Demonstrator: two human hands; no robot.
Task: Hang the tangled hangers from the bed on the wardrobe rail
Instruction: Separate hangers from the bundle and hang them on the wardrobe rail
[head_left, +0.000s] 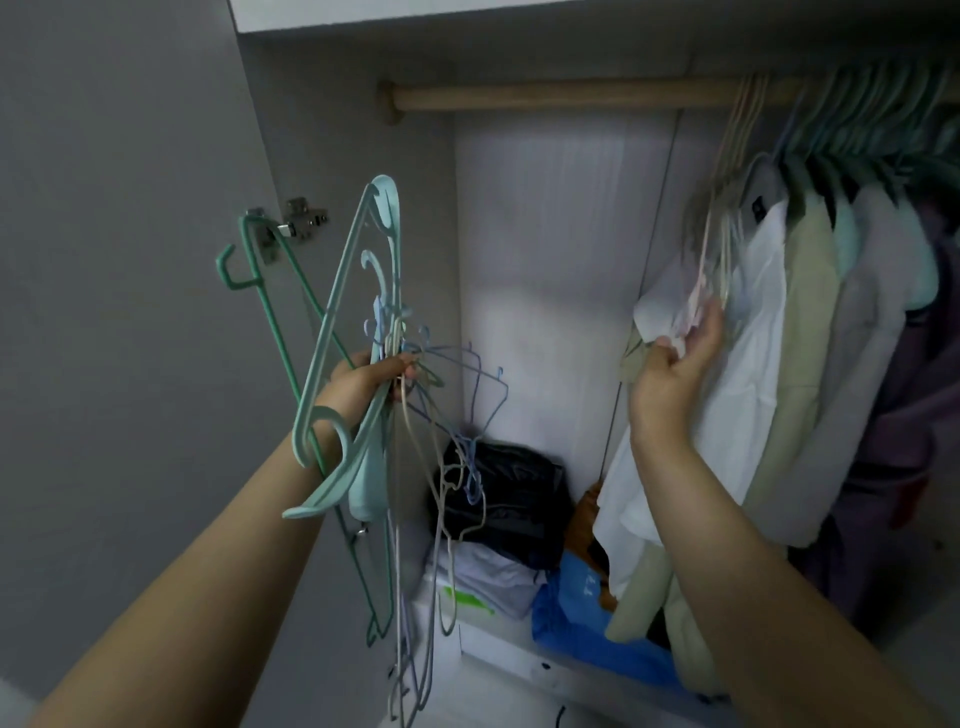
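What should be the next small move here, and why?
Probably the right hand, which presses against the hanging clothes, should push them further right. The left hand grips the tangled hangers, none separated yet, and the wooden rail is bare on its left part, so more free room would ease hanging them.

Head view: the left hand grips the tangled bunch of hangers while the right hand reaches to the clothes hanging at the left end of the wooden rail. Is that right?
Not quite. In the head view the left hand does grip the tangled hangers, and the right hand reaches to the hanging clothes, but these hang at the right end of the wooden rail; its left end is bare.
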